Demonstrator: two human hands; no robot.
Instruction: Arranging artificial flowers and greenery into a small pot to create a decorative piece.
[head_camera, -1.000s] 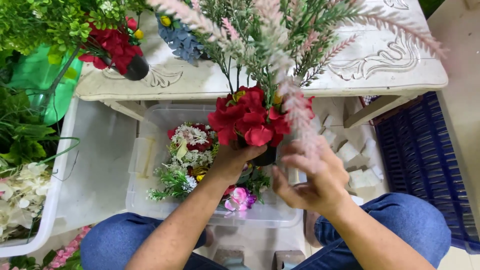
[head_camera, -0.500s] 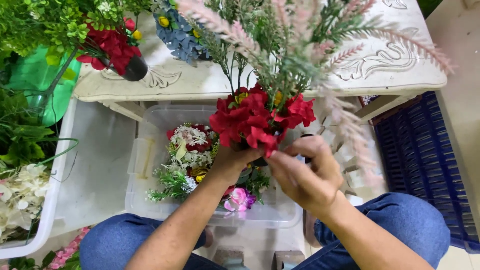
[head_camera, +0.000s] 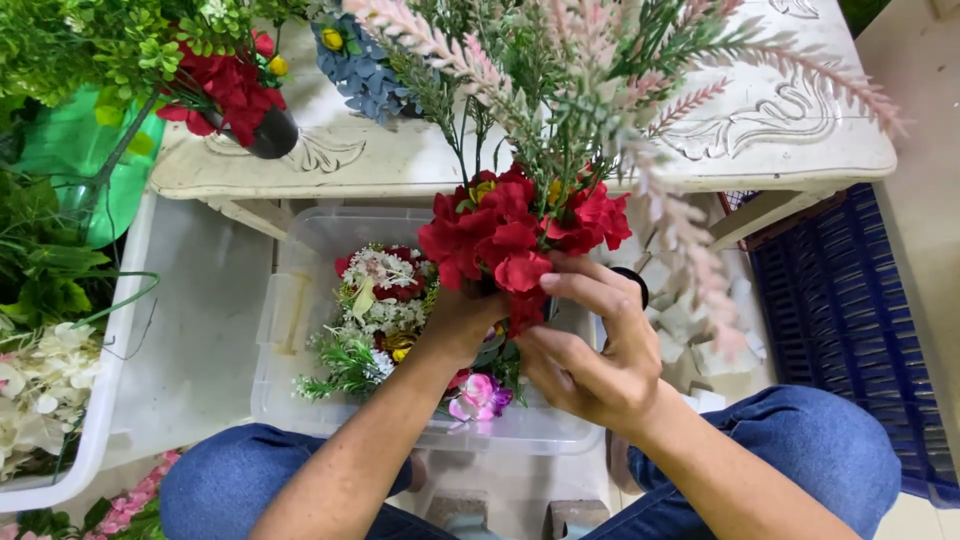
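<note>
Bouquet (head_camera: 520, 235) of artificial red blooms, green sprigs and pink feathery spikes, held upright over a clear plastic bin (head_camera: 300, 300), between the knees and in front of a carved white table (head_camera: 400, 165). Left hand (head_camera: 460, 320) closed around the gathered stems from below. Right hand (head_camera: 590, 350) beside it, fingers curled and pinching at the lowest red bloom. Arrangement looks well filled already; one flower seems under adjustment. Loose flowers (head_camera: 385, 300), white, red and purple, remain unused in the bin. Second red posy in dark pot (head_camera: 262, 130) on table. White foam blocks (head_camera: 700, 330) at right, blue crate (head_camera: 850, 300) beyond.
</note>
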